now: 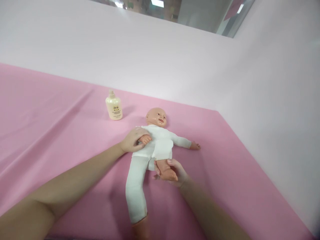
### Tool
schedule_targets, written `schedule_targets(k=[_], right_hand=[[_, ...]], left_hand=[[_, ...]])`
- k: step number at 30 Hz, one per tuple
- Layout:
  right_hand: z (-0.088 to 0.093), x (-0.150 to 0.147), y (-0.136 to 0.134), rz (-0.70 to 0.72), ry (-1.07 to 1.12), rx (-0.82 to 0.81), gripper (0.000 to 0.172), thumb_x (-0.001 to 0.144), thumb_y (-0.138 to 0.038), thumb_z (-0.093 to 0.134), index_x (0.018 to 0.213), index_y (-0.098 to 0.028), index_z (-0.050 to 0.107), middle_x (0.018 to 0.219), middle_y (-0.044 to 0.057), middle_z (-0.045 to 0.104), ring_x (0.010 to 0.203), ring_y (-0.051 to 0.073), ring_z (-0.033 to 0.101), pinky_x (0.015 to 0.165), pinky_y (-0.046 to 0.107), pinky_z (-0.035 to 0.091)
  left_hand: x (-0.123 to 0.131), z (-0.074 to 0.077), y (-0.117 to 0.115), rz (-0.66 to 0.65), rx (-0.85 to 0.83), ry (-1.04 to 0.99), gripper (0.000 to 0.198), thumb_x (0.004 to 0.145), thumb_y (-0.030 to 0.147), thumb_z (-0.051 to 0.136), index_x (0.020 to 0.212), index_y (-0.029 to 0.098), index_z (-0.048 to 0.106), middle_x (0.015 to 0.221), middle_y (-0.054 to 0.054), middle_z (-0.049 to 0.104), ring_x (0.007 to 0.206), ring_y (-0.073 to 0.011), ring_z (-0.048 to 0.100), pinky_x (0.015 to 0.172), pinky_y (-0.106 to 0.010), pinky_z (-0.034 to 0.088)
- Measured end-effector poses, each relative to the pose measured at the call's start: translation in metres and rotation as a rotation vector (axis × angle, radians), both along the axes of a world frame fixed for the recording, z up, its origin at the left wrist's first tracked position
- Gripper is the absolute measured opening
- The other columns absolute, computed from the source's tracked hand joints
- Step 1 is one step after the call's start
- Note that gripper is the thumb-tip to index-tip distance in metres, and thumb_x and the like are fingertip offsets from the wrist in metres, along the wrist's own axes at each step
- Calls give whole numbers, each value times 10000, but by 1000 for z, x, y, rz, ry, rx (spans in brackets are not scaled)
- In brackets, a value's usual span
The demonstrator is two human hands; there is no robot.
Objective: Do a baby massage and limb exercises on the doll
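A baby doll (157, 138) in white clothes lies on its back on the pink cloth (50, 126), head toward the far wall. My left hand (133, 139) is closed around the doll's near arm at its side. My right hand (172, 170) grips the doll's bare foot and lower leg, bent up toward its belly. The doll's other leg (135, 190) stretches toward me inside a white trouser leg. Its far arm lies spread out to the right.
A cream lotion bottle (114, 106) stands upright on the cloth beyond the doll, to the left of its head. Pale walls (262, 83) close the surface off at the back and right.
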State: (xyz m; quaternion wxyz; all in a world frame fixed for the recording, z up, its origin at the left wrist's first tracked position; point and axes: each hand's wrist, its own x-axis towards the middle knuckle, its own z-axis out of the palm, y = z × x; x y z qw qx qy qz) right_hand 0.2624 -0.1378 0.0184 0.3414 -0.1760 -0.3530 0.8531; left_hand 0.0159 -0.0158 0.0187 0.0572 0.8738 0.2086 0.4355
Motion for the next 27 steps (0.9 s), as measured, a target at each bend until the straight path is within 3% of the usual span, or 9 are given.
schedule_targets(k=[6,14,18,21,24,27], right_hand=[[-1,-1,0,25,34,37,379,852,-492,678,1023,-154,680,841,27,649,733,149,592,818,364,578],[-5,-4,1,171,0,52,467,793,-476,716,1089,-122,642,841,67,705,780,200,678,831,404,567],[-8,-4,0,226,-36,102,509,743,-500,750,1059,-116,642,837,95,724,794,238,707,777,395,567],[-8,-3,-1,268,-37,126,534,738,-509,776,1080,-121,646,876,105,741,805,240,720,755,372,572],[-2,-2,2,409,-28,177,559,747,-482,820,1137,-128,633,954,113,755,867,226,730,792,335,563],[10,-4,10,726,-94,271,615,725,-425,888,1186,-123,614,1039,136,751,985,234,727,838,304,554]], left_hand=[[0,-2,2,-12,-42,-36,296,844,287,581,1124,198,618,1023,-94,738,927,-254,684,875,-410,516],[-5,-10,7,32,-258,-180,262,863,302,609,1097,191,648,1023,-101,728,940,-256,677,885,-412,538],[-4,-13,11,41,-378,-362,172,913,379,610,949,210,612,954,-85,694,919,-246,656,906,-436,541],[-2,-16,17,13,-439,-572,257,924,445,622,809,228,543,841,-50,630,884,-236,630,934,-462,535],[-2,-21,25,5,-557,-744,261,901,469,656,892,219,582,863,-44,623,851,-221,627,881,-438,546],[-2,-23,31,10,-662,-853,305,881,477,681,1013,212,609,921,-52,648,827,-208,643,810,-389,548]])
